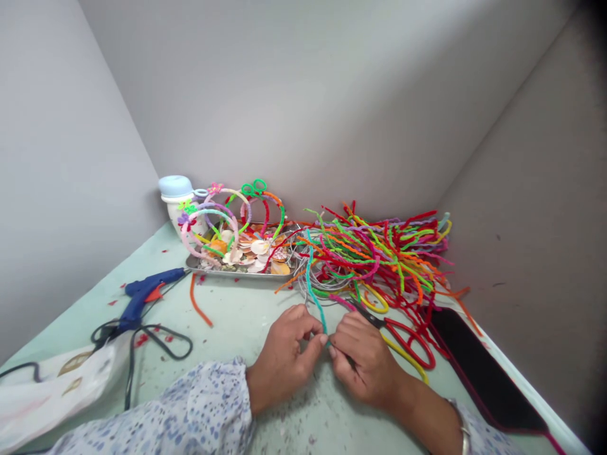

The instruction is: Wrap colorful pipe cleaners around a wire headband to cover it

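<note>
Both hands meet low in the middle of the view, over the pale green table [227,316]. A turquoise pipe cleaner [312,284] runs up and away from between them. Thumb and finger of my left hand [289,347] pinch it near its lower end. My right hand [363,357] is closed around that same end, its fingertips close against the left thumb. The very end of the pipe cleaner is hidden by the fingers. Just beyond my right hand lie scissors with red handles [412,341], their dark blades partly covered by pipe cleaners.
A heap of coloured pipe cleaners [379,246] lies at the back right. Left of it, a metal tray [237,275] holds shells, with decorated headbands [232,218] on it. A white bottle [176,205], blue glue gun [142,297] with cord, plastic bag [61,385] and black case [484,373] surround my hands.
</note>
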The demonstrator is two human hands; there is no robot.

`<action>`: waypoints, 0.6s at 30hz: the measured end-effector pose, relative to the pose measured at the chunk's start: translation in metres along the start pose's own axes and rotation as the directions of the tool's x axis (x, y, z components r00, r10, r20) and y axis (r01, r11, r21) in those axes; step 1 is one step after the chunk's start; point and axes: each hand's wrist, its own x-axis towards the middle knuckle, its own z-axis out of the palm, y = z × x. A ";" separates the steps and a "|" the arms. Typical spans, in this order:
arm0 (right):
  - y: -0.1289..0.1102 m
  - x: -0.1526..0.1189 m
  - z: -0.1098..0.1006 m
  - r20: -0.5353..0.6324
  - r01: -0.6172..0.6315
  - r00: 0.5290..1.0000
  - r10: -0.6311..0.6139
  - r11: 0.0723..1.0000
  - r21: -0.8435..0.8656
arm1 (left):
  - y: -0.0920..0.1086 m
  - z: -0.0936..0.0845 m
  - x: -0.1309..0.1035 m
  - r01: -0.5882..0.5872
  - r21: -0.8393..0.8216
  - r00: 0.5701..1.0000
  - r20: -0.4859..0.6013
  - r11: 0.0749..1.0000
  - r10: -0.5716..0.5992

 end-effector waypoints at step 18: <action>0.001 0.001 -0.001 -0.045 -0.104 0.993 0.107 0.992 0.069 | -0.002 0.000 0.001 0.020 -0.045 0.999 -0.035 0.999 -0.022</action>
